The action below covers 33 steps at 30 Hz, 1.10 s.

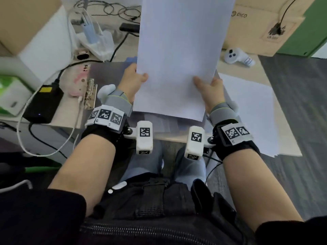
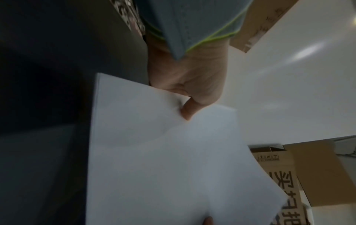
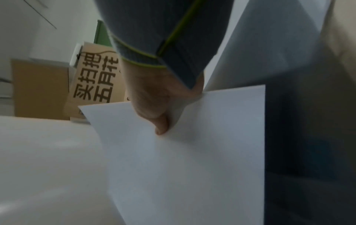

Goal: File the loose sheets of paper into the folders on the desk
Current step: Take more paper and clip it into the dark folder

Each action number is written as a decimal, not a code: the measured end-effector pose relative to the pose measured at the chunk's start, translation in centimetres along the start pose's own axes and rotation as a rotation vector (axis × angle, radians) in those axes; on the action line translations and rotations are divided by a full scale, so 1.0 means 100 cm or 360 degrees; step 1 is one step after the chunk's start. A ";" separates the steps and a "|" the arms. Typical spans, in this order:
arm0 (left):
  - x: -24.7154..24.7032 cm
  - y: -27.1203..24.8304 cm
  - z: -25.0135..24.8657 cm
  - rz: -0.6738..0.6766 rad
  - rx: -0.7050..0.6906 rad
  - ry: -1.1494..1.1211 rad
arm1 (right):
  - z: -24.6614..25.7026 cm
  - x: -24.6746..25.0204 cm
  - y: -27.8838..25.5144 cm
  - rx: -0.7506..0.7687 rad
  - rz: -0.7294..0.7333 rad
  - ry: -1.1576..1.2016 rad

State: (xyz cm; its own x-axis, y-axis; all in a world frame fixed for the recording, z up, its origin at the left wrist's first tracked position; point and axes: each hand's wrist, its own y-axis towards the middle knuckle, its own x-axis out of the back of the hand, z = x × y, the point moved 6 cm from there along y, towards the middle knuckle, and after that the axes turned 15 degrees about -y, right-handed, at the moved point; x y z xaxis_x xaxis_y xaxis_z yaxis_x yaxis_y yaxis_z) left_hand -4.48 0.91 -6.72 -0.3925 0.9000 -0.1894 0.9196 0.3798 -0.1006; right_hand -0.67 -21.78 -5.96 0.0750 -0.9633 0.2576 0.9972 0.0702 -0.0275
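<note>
I hold a stack of white paper sheets (image 1: pixel 178 50) upright over the desk, one hand on each long edge. My left hand (image 1: pixel 134 80) pinches the left edge, its thumb on the front face. My right hand (image 1: pixel 207 87) pinches the right edge the same way. The wrist views show each thumb pressed on the sheets (image 2: pixel 163 159) (image 3: pixel 192 159). Under the stack lies an open dark folder (image 1: pixel 106 71) with its metal ring clip (image 1: pixel 91 93) at the left. More loose white sheets (image 1: pixel 251 110) lie flat on the desk at the right.
A black power brick (image 1: pixel 43 103) with cables sits at the left, a white box (image 1: pixel 42 43) behind it. A white handheld controller (image 1: pixel 238 56) lies at the back right before a cardboard box (image 1: pixel 261 25). Tangled cables (image 1: pixel 113 9) run along the back.
</note>
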 end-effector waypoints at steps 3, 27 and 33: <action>0.022 -0.003 0.001 -0.0038 0.0030 0.0069 | 0.003 -0.023 0.003 -0.0016 0.0022 -0.0098; 0.185 0.000 0.007 -0.0422 0.0056 0.0393 | -0.009 -0.145 0.007 -0.0319 0.0265 -0.0851; 0.194 0.008 0.015 -0.0441 0.0064 0.0273 | -0.004 -0.143 0.001 -0.0335 0.0268 -0.0766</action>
State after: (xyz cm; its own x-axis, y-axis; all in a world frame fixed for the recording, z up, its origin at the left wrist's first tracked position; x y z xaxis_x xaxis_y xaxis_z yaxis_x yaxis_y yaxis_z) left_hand -11.42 18.40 -11.90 -0.6158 0.7877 0.0177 0.7753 0.6098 -0.1645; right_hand -1.66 -8.08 -10.04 0.2777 -0.7126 0.6442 0.9516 0.1122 -0.2861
